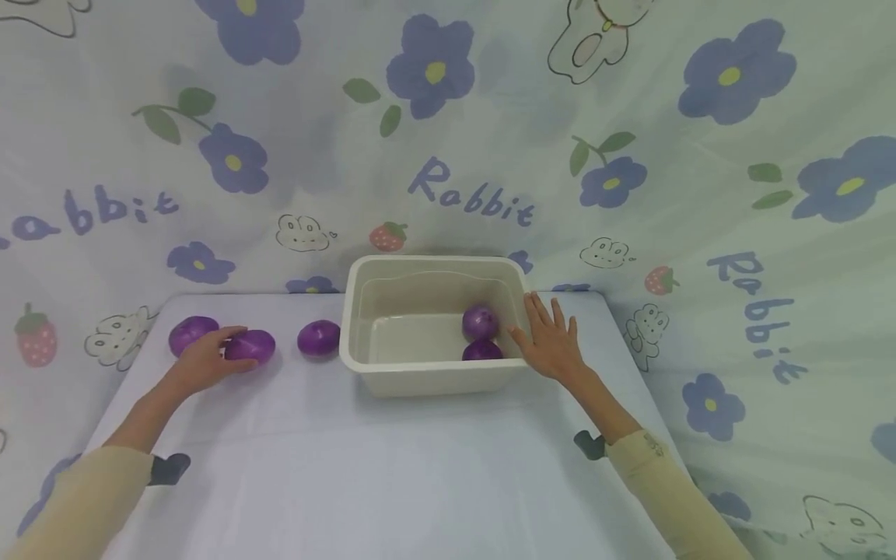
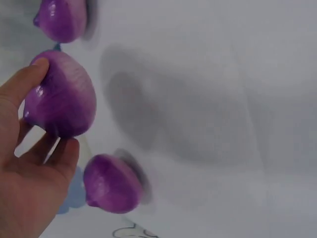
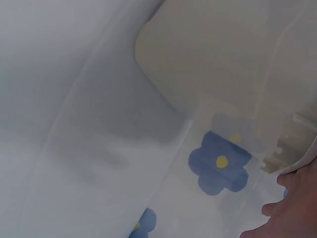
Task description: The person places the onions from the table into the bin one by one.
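Note:
My left hand (image 1: 201,362) grips a purple onion (image 1: 253,348) between thumb and fingers. In the left wrist view this onion (image 2: 67,96) is raised, its shadow falling apart from it on the white cloth. Two more onions lie on either side: one (image 1: 189,334) behind my left hand, another (image 1: 319,340) beside the left wall of a cream plastic bin (image 1: 434,379). Inside the bin, at its right end, are two onions (image 1: 480,321). My right hand (image 1: 554,344) rests at the bin's right rim with fingers spread. In the right wrist view only part of this hand (image 3: 292,206) shows.
A white cloth (image 1: 420,482) covers the table. Behind it and on both sides hangs a curtain (image 1: 490,140) printed with blue flowers and rabbits. The bin stands near the table's back edge.

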### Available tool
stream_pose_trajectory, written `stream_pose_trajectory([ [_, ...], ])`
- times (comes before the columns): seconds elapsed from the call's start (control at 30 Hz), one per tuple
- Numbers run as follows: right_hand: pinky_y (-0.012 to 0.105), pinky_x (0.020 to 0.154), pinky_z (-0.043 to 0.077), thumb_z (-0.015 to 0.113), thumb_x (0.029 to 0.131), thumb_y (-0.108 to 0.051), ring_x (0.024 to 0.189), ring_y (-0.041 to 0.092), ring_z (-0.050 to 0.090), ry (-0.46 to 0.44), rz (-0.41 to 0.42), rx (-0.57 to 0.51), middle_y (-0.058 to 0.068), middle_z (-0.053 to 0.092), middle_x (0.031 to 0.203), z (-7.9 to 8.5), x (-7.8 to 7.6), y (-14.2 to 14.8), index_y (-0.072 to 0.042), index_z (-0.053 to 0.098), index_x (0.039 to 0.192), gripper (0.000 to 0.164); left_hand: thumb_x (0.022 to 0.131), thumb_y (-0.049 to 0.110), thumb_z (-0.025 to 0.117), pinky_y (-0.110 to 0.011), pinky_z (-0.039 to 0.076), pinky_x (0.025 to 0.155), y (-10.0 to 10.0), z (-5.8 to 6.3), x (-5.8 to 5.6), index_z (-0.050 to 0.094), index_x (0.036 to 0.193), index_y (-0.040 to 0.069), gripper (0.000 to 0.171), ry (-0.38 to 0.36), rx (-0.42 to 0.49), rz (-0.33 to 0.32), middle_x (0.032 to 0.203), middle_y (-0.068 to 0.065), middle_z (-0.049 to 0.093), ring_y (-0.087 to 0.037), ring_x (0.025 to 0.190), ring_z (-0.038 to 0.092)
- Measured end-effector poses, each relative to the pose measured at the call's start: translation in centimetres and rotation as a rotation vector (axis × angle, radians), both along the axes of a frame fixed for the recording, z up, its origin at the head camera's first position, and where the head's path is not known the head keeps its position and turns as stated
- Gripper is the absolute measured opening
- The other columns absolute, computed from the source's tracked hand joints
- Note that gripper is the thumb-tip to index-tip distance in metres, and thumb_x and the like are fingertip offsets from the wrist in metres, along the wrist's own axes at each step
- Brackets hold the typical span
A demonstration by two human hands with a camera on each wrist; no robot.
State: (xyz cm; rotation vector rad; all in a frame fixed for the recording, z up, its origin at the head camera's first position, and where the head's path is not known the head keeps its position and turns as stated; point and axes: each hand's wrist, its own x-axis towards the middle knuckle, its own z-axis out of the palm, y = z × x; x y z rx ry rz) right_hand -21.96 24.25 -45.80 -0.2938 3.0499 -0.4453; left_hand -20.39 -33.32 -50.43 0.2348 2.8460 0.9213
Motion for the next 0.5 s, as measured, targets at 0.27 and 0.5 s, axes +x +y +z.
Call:
stream_pose_trajectory([
  [0.27, 0.072, 0.111, -0.002, 0.037, 0.105, -0.047, 0.149, 0.042, -0.003, 0.01, 0.007, -0.005, 0.012, 0.01, 0.166, 0.2, 0.0, 0.0, -0.006, 0.011, 0.16, 0.074, 0.089, 0.033, 0.077, -0.069, 0.042, 0.095, 1.5, 5.7, -0.9, 0.036, 0.146, -0.01, 0.082, 0.044, 0.021, 0.047, 0.137, -0.041, 0.042, -0.06, 0.121, 0.043],
  [0.5, 0.074, 0.11, -0.001, 0.037, 0.106, -0.047, 0.149, 0.043, -0.002, 0.015, 0.01, -0.011, 0.013, 0.011, 0.166, 0.0, 0.0, 0.0, -0.005, 0.012, 0.16, 0.072, 0.087, 0.029, 0.08, -0.059, 0.044, 0.099, 6.1, 11.2, -2.3, 0.038, 0.149, -0.004, 0.082, 0.107, 0.117, -0.042, 0.144, -0.034, 0.042, -0.053, 0.125, 0.047],
])
